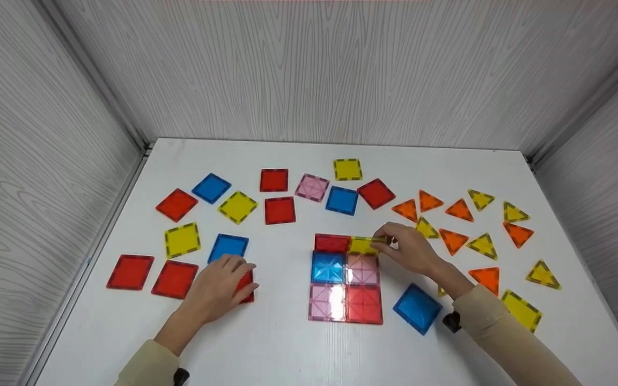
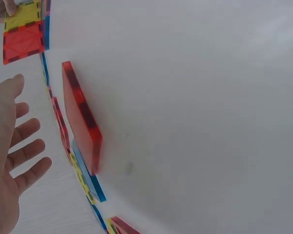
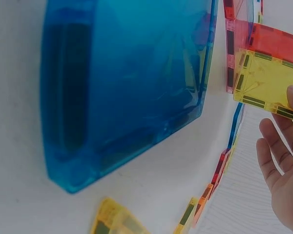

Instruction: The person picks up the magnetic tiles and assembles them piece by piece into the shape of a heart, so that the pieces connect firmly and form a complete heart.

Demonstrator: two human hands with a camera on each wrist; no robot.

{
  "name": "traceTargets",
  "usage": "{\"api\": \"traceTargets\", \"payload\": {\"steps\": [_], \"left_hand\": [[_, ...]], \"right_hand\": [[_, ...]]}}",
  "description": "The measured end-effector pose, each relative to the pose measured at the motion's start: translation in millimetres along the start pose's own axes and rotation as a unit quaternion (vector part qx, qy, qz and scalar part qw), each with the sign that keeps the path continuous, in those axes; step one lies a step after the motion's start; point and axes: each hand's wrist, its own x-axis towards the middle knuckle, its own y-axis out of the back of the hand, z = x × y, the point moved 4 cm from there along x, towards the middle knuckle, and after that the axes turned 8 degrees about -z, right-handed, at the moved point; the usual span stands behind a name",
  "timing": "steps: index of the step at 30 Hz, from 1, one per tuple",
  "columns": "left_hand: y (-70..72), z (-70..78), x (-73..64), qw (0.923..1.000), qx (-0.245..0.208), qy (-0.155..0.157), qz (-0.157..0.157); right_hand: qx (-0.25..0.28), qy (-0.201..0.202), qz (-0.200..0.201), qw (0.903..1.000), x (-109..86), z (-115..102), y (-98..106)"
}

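Note:
Flat on the table lies a two-by-two block of translucent square tiles: a blue tile (image 1: 328,267), two pink tiles (image 1: 363,269) and a red tile (image 1: 363,304). Along its far edge a red square tile (image 1: 332,243) stands upright. Beside it is an upright yellow square tile (image 1: 361,246), which my right hand (image 1: 408,247) pinches near its right edge between thumb and fingers. My left hand (image 1: 216,288) hovers over a loose red tile (image 2: 83,122), fingers spread and apart from it. A blue tile (image 1: 229,247) lies just beyond that hand, partly covered by it in the head view.
Loose red, blue, yellow and pink squares lie at the left and back, including a red tile (image 1: 130,272). Orange triangles (image 1: 453,241) and yellow triangles (image 1: 543,274) are scattered at right. A blue square (image 1: 418,309) lies near my right forearm. Panel walls (image 1: 336,69) enclose the table.

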Motion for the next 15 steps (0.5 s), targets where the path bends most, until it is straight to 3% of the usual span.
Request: {"api": "traceTargets", "payload": {"steps": [7,15], "left_hand": [[-11.9,-19.3,-20.7,0.9966,-0.033,0.059,-0.048],[-20.5,-21.1,-22.2,0.9935,-0.056,0.065,-0.075]], "right_hand": [[0.001,-0.004,-0.003,1.0,0.0,0.6,-0.7],[0.003,-0.011,-0.009,0.9999,1.2,0.4,-1.0]]}}
